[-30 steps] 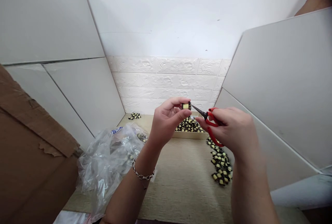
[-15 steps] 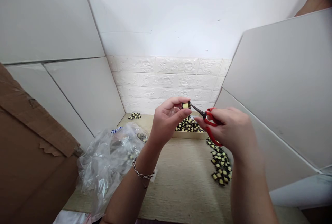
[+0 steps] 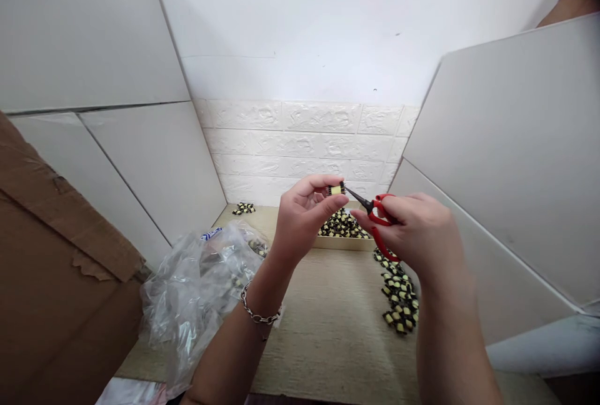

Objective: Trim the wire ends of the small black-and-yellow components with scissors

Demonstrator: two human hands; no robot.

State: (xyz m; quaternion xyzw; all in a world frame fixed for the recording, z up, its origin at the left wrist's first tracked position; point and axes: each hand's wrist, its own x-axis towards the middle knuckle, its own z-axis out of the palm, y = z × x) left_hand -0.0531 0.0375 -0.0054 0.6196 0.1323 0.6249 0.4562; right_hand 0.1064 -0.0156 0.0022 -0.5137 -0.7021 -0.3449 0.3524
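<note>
My left hand (image 3: 304, 211) pinches a small transformer (image 3: 336, 190) between thumb and fingers. It has yellow tape round its middle and black ends with pins. In my right hand (image 3: 415, 227) is a pair of red-handled scissors (image 3: 385, 220) with slim dark blades. The blade tips meet the transformer's right end or lie very close to it; whether they touch I cannot tell. Behind and below both hands, a shallow box (image 3: 343, 242) holds many like transformers (image 3: 344, 222).
Loose transformers (image 3: 399, 295) lie in a pile on the tabletop (image 3: 328, 330) at right, and a few (image 3: 244, 208) at the back left. A clear plastic bag (image 3: 197, 292) is left of my forearm. A cardboard box (image 3: 60, 255) stands far left. White panels (image 3: 510, 142) flank the table.
Almost nothing differs. Both hands keep their hold, and the scissors stay at the transformer's right end; the whole view has shifted very slightly.
</note>
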